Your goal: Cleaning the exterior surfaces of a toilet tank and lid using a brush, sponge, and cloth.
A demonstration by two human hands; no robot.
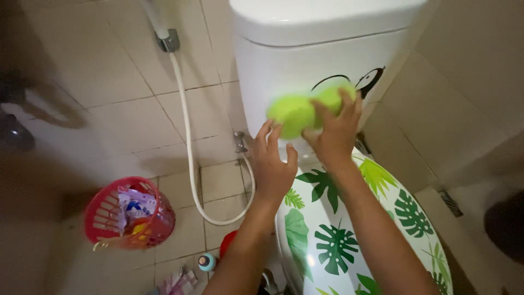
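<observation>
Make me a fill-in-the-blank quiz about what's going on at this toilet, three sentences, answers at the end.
1. The right hand presses a yellow-green soft sponge against the white ceramic toilet ____.
2. The closed toilet lid is printed with green ____.
3. The red plastic basket stands on the tiled floor on the person's ____ side.

Missing words: tank; leaves; left

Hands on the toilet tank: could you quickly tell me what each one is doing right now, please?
Left hand: open, fingers spread, flat against the toilet tank, holding nothing.
Right hand: closed on a yellow-green sponge, pressing it to the tank.
</observation>
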